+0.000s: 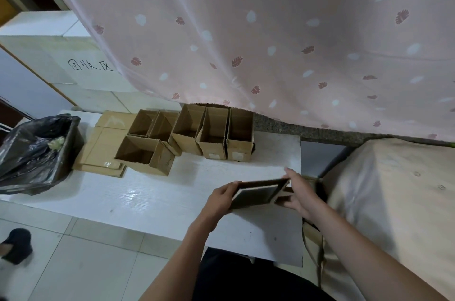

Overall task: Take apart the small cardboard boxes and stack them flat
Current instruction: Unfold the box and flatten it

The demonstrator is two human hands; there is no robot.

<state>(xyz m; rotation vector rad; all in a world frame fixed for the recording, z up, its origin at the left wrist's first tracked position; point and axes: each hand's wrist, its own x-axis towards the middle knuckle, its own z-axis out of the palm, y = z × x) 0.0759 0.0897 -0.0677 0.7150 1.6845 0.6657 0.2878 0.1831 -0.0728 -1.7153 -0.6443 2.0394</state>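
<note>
Both your hands are on a small brown cardboard box (258, 193), half collapsed, over the near right of the white ribbed board (152, 192).

Your left hand (221, 198) grips its left end, your right hand (299, 192) pinches the flaps at the right, so its long axis runs hand to hand. Flattened brown cardboard sheets (101, 150) lie far left, nearer your left hand, beside the black-bagged bin (32, 152). Six open matte corrugated boxes (187, 135) stand between, still uncollapsed.

Pink curtain (270, 37) hides rear rims of back-row boxes (214, 128); label text on box fronts too small to read; shoe (17, 245) cut by left edge; bin bag (32, 152) contents unclear.
</note>
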